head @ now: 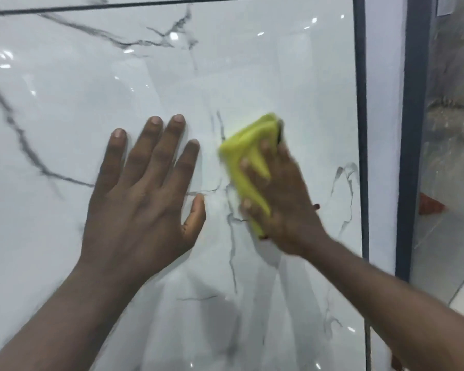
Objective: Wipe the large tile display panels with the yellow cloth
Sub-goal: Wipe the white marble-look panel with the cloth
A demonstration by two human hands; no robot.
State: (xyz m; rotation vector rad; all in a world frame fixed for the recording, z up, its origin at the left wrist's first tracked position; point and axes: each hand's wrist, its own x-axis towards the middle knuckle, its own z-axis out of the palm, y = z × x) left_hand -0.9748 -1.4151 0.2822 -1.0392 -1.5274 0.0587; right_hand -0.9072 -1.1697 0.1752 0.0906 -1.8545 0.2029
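Yellow cloth [248, 156] lies folded under your right grip [281, 199], on the right half of the white marbled panel [91, 89], near its dark frame [360, 129]. The fingers [264, 145] are spread over the cloth with ridges of fabric pinched up between them, so that grip is clamped on the cloth and presses it against the tile. Your left grip [142, 194] is apart, with its fingers straight and splayed and its palm toward the panel just beside the cloth. It holds nothing and looks to be bracing on the tile, though I cannot tell whether it touches.

The cloth and right grip are blurred, so I judge you are mid-stroke on this panel. The glossy face gives no clue how much of it has been covered.

For the next move, keep the cloth flat and the pressure even, and carry the stroke out to the frame so the edge strip is not missed. Then work toward the left and down. Lift the left grip clear before the cloth reaches it, or it may leave prints on the wiped gloss.
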